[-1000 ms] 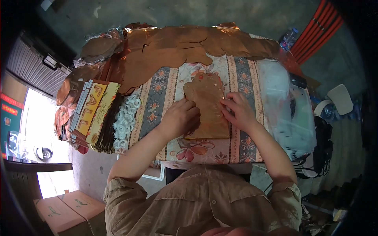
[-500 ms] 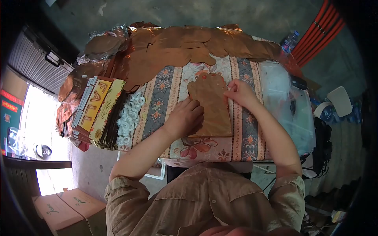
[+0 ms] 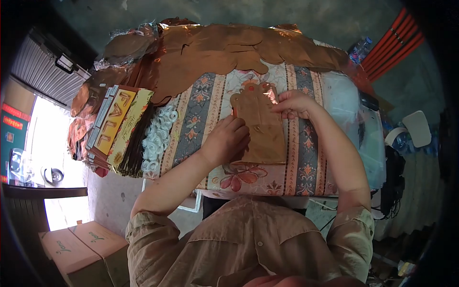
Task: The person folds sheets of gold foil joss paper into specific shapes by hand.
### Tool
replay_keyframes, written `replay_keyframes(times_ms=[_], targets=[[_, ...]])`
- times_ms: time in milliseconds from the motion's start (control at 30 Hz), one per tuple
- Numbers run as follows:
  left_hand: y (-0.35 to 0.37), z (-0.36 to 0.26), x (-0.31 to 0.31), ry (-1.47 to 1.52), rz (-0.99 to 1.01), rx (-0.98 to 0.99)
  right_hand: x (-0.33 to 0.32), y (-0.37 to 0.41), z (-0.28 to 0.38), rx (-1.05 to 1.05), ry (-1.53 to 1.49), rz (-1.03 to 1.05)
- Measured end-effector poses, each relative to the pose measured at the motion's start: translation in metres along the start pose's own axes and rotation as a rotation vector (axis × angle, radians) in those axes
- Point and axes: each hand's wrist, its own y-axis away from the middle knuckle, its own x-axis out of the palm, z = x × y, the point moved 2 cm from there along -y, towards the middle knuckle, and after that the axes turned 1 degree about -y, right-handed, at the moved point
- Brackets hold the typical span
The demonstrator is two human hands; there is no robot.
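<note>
Counts. One copper foil cut-out (image 3: 262,136) was noted flat on the table (image 3: 299,165), which was covered by a striped floral cloth. Two hands were seen on it: left hand (image 3: 224,142), right hand (image 3: 292,103). One sprawling pile of copper foil sheets (image 3: 215,52) was recorded along the far edge. One fanned stack of cards (image 3: 114,123), the top one lettered "FALL", was logged at the left edge, with one bundle of dark tassels (image 3: 135,146) and one cluster of white curls (image 3: 157,137) just beside it. One heap of clear plastic bags (image 3: 354,119) was noted at the right end. Two cardboard boxes (image 3: 71,248) were counted on the floor, and one bottle (image 3: 361,47) beyond the far corner.

Position. The cut-out was found between the two hands, long axis pointing away from the person. Its scalloped top right corner was pinched by the right fingers (image 3: 281,106) and raised slightly off the cloth. The left fingers (image 3: 235,125) were curled down onto its left edge at mid-length; whether that edge was gripped or only pressed could not be told.
</note>
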Motion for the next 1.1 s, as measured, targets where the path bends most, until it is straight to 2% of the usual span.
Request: replay_keyframes(times_ms=[133,200,233,300,333,400,467,533,567,633,667,733,867,933,1100], targets=[[-0.004,0.003,-0.008,0.079,0.036,-0.055,0.003,0.0,-0.003,-0.041,0.013,-0.022],[-0.004,0.01,-0.009,0.265,-0.066,-0.133,0.01,0.009,0.001,-0.128,0.157,-0.102],[-0.004,0.013,-0.012,0.267,-0.062,-0.138,0.011,0.009,-0.001,-0.189,0.157,-0.077],[-0.003,0.022,-0.022,0.261,-0.19,-0.29,0.015,0.01,-0.007,-0.257,0.121,-0.098],[-0.002,0.025,-0.025,0.261,-0.186,-0.293,0.016,0.01,-0.009,-0.33,0.086,-0.123],[0.0,0.038,-0.031,0.274,-0.164,-0.588,0.012,0.006,-0.019,-0.378,0.11,-0.113],[-0.001,0.042,-0.034,0.24,-0.175,-0.564,0.014,0.01,-0.016,-0.43,0.139,-0.098],[-0.004,0.041,-0.032,0.181,-0.024,-0.614,0.017,0.019,-0.016,-0.466,0.132,-0.157],[-0.004,0.043,-0.032,0.178,-0.027,-0.619,0.019,0.021,-0.016,-0.467,0.133,-0.151],[-0.007,0.048,-0.027,0.43,0.183,-0.767,0.02,0.026,-0.016,-0.492,0.061,-0.131],[-0.009,0.049,-0.028,0.428,0.183,-0.767,0.019,0.026,-0.018,-0.495,0.059,-0.131],[-0.01,0.049,-0.029,0.645,0.288,-0.87,0.017,0.023,-0.025,-0.537,0.01,-0.124],[-0.007,0.051,-0.024,0.768,0.262,-0.861,0.016,0.022,-0.03,-0.543,0.021,-0.1],[-0.007,0.052,-0.02,0.931,0.18,-0.904,0.017,0.023,-0.029,-0.533,-0.008,-0.102],[-0.005,0.056,-0.014,0.885,0.19,-0.879,0.014,0.019,-0.031,-0.544,0.041,-0.086]])
